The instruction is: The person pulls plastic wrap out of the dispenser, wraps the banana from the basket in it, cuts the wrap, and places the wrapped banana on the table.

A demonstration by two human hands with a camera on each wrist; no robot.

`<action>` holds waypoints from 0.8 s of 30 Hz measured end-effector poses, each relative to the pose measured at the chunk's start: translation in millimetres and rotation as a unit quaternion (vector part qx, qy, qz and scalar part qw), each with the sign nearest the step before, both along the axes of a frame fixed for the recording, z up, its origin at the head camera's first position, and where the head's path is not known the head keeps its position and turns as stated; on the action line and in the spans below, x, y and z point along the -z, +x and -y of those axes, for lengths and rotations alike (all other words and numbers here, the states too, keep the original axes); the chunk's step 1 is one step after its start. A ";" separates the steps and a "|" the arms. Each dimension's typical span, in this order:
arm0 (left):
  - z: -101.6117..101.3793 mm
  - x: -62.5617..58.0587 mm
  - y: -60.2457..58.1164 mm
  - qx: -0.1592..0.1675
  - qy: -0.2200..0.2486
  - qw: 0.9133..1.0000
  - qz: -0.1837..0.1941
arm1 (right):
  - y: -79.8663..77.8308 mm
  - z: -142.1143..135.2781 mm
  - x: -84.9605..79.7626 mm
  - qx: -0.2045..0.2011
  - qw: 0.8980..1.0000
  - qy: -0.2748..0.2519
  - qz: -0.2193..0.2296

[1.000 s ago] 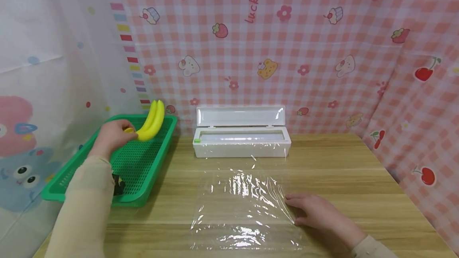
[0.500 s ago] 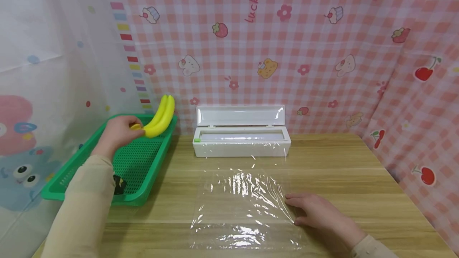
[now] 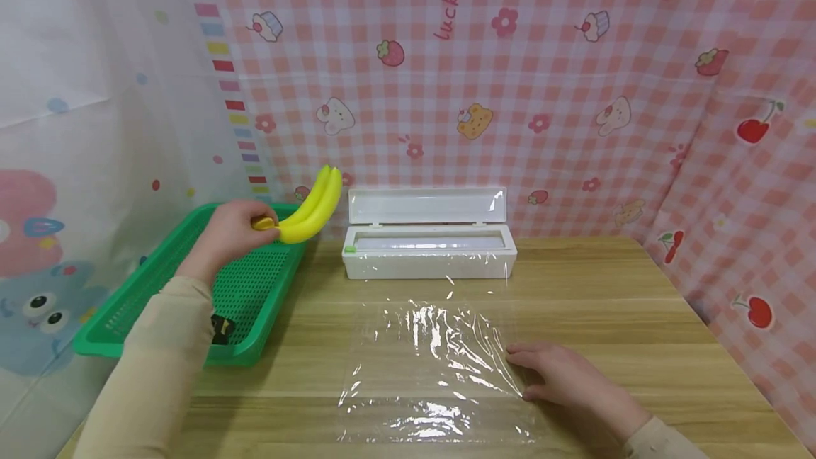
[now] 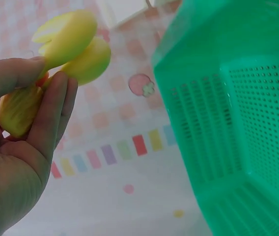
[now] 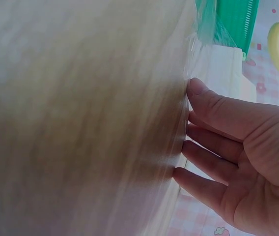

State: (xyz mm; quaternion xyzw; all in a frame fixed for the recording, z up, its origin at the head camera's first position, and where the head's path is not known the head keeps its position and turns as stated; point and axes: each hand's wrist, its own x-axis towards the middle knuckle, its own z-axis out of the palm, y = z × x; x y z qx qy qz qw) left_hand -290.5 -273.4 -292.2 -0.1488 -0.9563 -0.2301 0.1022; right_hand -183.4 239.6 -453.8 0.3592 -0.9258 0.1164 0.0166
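Observation:
My left hand (image 3: 231, 236) pinches a bunch of yellow bananas (image 3: 314, 210) by the stem, above the right rim of a green basket (image 3: 247, 289). In the left wrist view, the thumb and fingers close round the stem end of the bananas (image 4: 75, 46), whose tips point away. A sheet of clear cling film (image 3: 427, 374), wrinkled and shiny, lies over the wooden table in front of its dispenser. At the film's right edge rests my right hand (image 3: 567, 380). The right wrist view shows its fingers (image 5: 210, 160) spread fairly straight, with fingertips against the film-covered surface.
The white cling film dispenser (image 3: 430, 266) stands at the back with its lid (image 3: 427, 206) raised. Something small and dark (image 3: 223, 329) lies in the basket's near end. Bare wooden tabletop (image 3: 612, 303) extends to the right. Patterned cloth (image 3: 408, 91) hangs behind.
My left hand has carried the bananas to the right, from over the basket's middle towards its right rim. The right hand and the film have stayed put.

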 end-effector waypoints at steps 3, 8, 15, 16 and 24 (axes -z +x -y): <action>-7.7 0.5 0.7 0.023 0.000 1.000 -0.009 | -0.3 0.2 0.3 -0.001 1.000 -0.001 -0.001; -22.3 0.8 4.1 0.054 -0.002 0.998 -0.017 | -0.7 0.7 0.5 0.000 1.000 0.003 -0.001; -42.2 1.1 12.7 0.105 -0.018 0.993 -0.048 | -0.7 1.3 0.5 -0.003 1.000 0.000 -0.004; -45.1 1.6 13.8 0.110 -0.021 0.992 -0.049 | -0.7 1.3 0.5 -0.004 1.000 -0.001 -0.005; -68.3 14.0 18.2 0.138 -0.028 0.989 -0.049 | 0.6 1.0 0.0 0.002 1.000 -0.003 0.002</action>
